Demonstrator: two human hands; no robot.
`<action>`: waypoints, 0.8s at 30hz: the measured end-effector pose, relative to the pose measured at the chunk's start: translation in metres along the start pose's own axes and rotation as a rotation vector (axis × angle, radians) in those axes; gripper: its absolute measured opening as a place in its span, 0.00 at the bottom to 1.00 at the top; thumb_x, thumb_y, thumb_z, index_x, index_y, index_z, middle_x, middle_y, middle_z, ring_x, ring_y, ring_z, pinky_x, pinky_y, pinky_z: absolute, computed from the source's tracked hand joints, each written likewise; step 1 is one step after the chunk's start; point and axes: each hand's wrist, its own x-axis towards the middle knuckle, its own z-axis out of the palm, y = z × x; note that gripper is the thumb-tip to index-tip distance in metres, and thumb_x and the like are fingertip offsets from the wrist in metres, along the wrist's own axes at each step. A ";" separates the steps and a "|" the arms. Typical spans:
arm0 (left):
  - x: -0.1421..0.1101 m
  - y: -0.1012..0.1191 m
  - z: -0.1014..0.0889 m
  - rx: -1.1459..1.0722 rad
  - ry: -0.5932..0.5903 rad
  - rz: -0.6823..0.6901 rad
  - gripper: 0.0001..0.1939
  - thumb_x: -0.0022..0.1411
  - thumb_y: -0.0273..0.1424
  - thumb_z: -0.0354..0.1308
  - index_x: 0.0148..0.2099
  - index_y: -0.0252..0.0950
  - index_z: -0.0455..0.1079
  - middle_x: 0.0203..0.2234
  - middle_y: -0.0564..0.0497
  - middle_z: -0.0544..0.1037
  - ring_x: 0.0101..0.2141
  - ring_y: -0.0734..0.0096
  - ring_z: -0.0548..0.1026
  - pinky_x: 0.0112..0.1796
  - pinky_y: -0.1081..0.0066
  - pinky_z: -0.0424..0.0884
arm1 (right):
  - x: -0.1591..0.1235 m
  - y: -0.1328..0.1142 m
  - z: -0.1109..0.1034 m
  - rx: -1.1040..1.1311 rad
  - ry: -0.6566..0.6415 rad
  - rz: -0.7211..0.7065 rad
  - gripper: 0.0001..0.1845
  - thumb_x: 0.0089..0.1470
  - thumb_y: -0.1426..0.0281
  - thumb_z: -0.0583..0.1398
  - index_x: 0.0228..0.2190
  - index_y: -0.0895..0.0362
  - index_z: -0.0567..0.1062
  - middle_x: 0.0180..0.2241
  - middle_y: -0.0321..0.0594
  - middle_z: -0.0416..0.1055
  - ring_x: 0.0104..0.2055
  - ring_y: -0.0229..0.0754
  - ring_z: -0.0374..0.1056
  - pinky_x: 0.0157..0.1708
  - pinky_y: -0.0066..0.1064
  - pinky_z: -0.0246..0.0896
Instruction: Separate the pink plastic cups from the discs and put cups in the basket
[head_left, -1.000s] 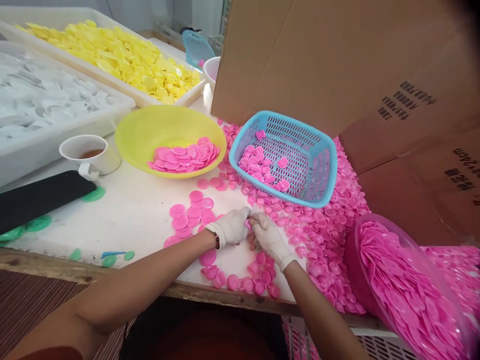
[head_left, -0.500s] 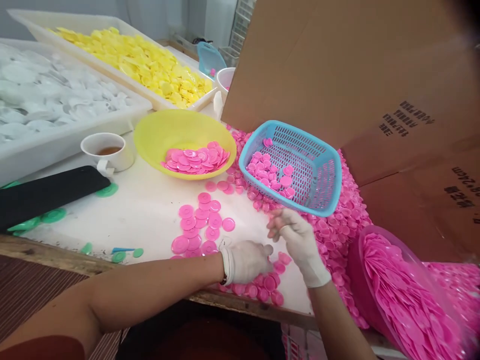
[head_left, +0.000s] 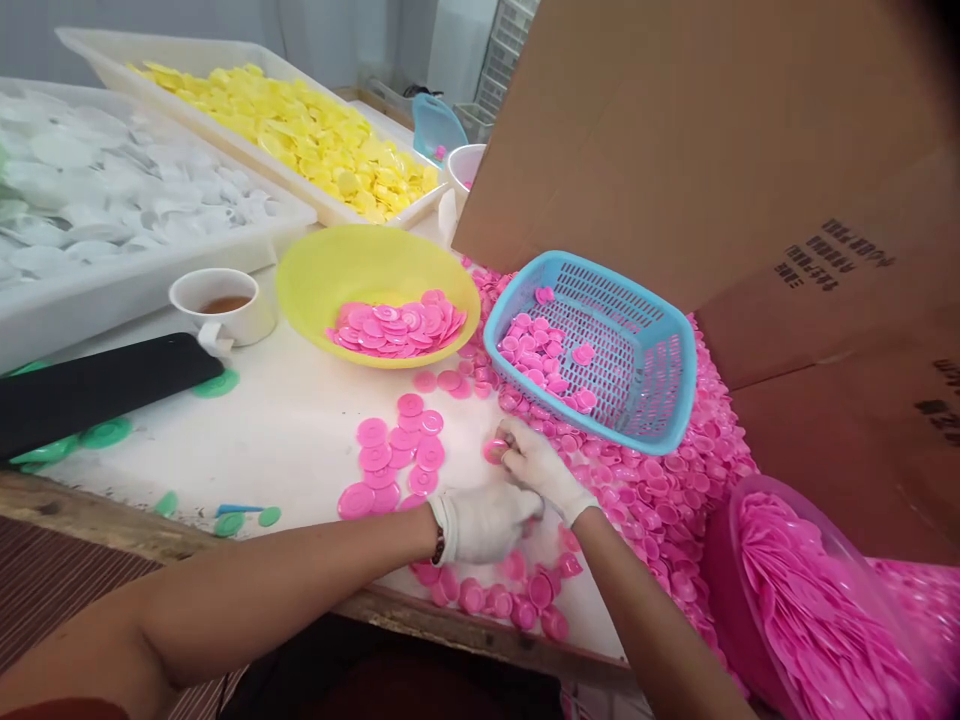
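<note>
My right hand [head_left: 544, 466], in a white glove with bare fingertips, pinches a small round pink plastic piece [head_left: 495, 450] just in front of the blue basket [head_left: 645, 350]. Close beside it, my gloved left hand [head_left: 486, 524] is closed low over the table, its fingertips pointing right; what they hold, if anything, is hidden. Flat pink discs [head_left: 405, 440] lie spread to the left of my hands. Small pink cups [head_left: 499, 600] are scattered between my left hand and the front edge. More pink cups [head_left: 531, 350] sit inside the basket.
A yellow bowl [head_left: 315, 270] holds pink discs. To the right are a heap of pink cups [head_left: 675, 500] and a pink tub [head_left: 720, 560] full of discs. A cardboard box [head_left: 675, 150] stands behind. At left are a mug [head_left: 255, 315], a black slab [head_left: 105, 385] and trays of white and yellow pieces.
My right hand has moved left and closer to my left hand, and a pink piece now shows in its fingertips. My left hand has shifted slightly left. The view has moved a little.
</note>
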 end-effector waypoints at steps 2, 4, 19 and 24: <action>0.004 -0.009 -0.001 0.000 0.083 -0.045 0.09 0.57 0.20 0.47 0.37 0.31 0.66 0.32 0.47 0.73 0.32 0.70 0.69 0.36 0.71 0.67 | -0.017 0.016 -0.006 0.135 0.095 0.092 0.03 0.49 0.72 0.54 0.30 0.56 0.63 0.24 0.31 0.59 0.25 0.35 0.57 0.24 0.26 0.52; 0.008 -0.015 -0.004 0.016 0.141 -0.090 0.08 0.58 0.21 0.47 0.37 0.31 0.66 0.34 0.45 0.72 0.34 0.69 0.69 0.38 0.70 0.67 | -0.036 0.027 -0.010 0.344 0.189 0.198 0.06 0.49 0.69 0.54 0.33 0.55 0.63 0.24 0.30 0.59 0.22 0.33 0.56 0.21 0.25 0.50; 0.014 -0.020 -0.024 0.120 0.126 -0.269 0.10 0.63 0.27 0.46 0.35 0.32 0.68 0.35 0.46 0.70 0.34 0.70 0.69 0.37 0.70 0.67 | -0.074 0.021 -0.007 0.735 0.228 0.391 0.15 0.47 0.63 0.60 0.35 0.57 0.64 0.19 0.29 0.62 0.17 0.30 0.55 0.15 0.21 0.47; 0.008 -0.016 -0.033 -0.175 0.192 -0.436 0.13 0.64 0.33 0.44 0.33 0.34 0.65 0.22 0.52 0.70 0.24 0.74 0.69 0.28 0.73 0.67 | -0.064 0.007 -0.001 0.554 0.107 0.356 0.11 0.49 0.63 0.57 0.33 0.57 0.67 0.18 0.29 0.60 0.15 0.28 0.54 0.14 0.20 0.46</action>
